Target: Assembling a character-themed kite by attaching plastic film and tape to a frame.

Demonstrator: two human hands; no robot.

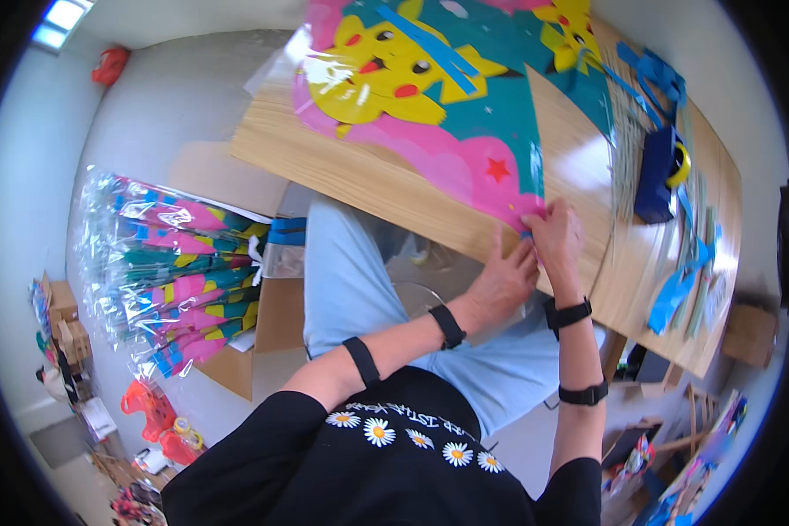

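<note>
"Starting with the largest, what is seen?"

"A broad table of pale wood-grained board (302, 162), on which a large, glossy plastic sheet printed with a yellow cartoon creature on teal and pink (430, 98) is laid flat, its pink near corner brought to the front edge."

"How would it be expected to handle?"

"As light and limp, it is judged, with a slippery face; it would be easily creased, and perhaps torn if tugged at one point. It is best taken by two edges at once, so that sagging is limited."

"And the hands?"

"By the right hand (556, 237), the pink corner appears to be pinched, its grip clamped there. The left hand (502, 280) is held just beside it, fingers stretched toward that corner; whether its grip is closed on anything cannot be told."

"Anything smaller?"

"Narrow, bright blue, ribbon-like strips (430, 44) are laid across the sheet. They would be easily slid off by tilting, so a level hold is advised."
</note>
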